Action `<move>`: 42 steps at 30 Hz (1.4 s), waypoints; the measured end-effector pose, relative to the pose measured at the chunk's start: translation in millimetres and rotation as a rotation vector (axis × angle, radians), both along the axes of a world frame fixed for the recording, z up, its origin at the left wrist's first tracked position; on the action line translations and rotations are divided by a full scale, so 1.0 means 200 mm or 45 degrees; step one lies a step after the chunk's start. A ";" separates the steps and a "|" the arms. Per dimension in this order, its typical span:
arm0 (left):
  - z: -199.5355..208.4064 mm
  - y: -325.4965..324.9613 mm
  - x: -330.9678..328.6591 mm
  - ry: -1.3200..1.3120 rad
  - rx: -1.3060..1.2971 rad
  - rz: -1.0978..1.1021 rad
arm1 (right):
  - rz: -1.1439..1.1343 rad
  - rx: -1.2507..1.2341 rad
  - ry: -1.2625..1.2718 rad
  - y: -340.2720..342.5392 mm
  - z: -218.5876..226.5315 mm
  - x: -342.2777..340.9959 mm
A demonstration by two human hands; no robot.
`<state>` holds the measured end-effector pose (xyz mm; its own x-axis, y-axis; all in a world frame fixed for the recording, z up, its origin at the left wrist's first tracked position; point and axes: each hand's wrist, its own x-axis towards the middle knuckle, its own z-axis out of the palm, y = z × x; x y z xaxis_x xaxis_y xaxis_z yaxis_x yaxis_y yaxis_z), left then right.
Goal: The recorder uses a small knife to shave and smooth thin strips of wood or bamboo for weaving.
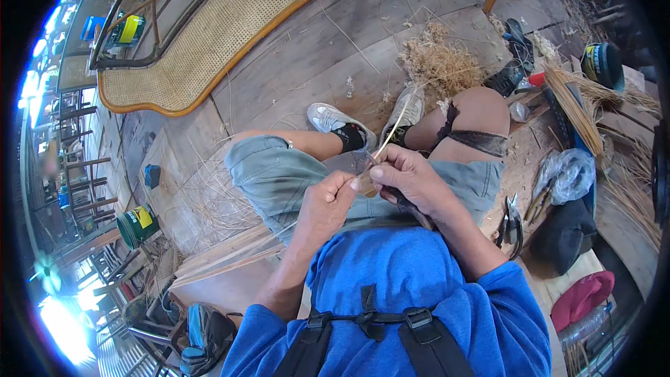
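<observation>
Head view, 1 frame. Person seated, knees apart, both hands brought together over the lap at centre, close to the body, probably so the work sits right under the eyes.

Left hand (326, 204): fingers curled shut around the near end of a thin pale cane strip (391, 136); thumb pressed against it. The strip runs from the hands up and away to the far right, toward the shoes, so its free length hangs clear of the legs.

Right hand (408, 178): clenched on a dark-handled knife (412, 211), handle trailing back toward the wrist; blade itself hidden between the fingers. Thumb and forefinger also pinch the strip just beside the left thumb. The 2 hands touch, which would steady the strip against the edge.

A dark strap (474, 139) is wrapped over the right knee, likely as a guard for the bare skin.

Surroundings: pliers (511, 218) and a clear plastic bag (571, 173) lie on the board to the right, near. A bundle of cane splints (574, 108) rests further right. A pile of shavings (440, 63) sits on the floor beyond the feet. A woven cane chair seat (223, 24) lies far left. A green tin (137, 223) stands on the left.
</observation>
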<state>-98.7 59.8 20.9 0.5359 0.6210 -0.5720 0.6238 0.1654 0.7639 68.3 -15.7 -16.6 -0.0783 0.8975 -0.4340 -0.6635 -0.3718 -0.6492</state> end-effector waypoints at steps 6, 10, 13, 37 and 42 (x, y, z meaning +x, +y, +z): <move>-0.05 -0.02 0.01 -0.130 0.330 -0.014 | 0.040 0.006 0.135 -0.01 -0.01 -0.05; 0.02 0.00 -0.03 -0.008 0.276 -0.054 | -0.111 -0.014 0.116 -0.01 -0.04 -0.04; 0.07 0.03 -0.15 0.095 0.355 -0.148 | -0.136 -0.053 0.033 -0.01 -0.02 0.06; 0.05 0.05 0.00 0.101 0.202 -0.187 | -0.223 -0.153 0.034 -0.01 -0.03 0.14; 0.14 0.14 -0.42 0.203 0.088 -0.166 | -0.290 -0.119 -0.123 -0.02 -0.01 0.33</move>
<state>-183.6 88.0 48.0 0.5203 0.5926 -0.6149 0.7506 0.0261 0.6603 133.5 -20.3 -18.8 0.1670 0.8427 -0.5118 -0.6734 -0.2817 -0.6835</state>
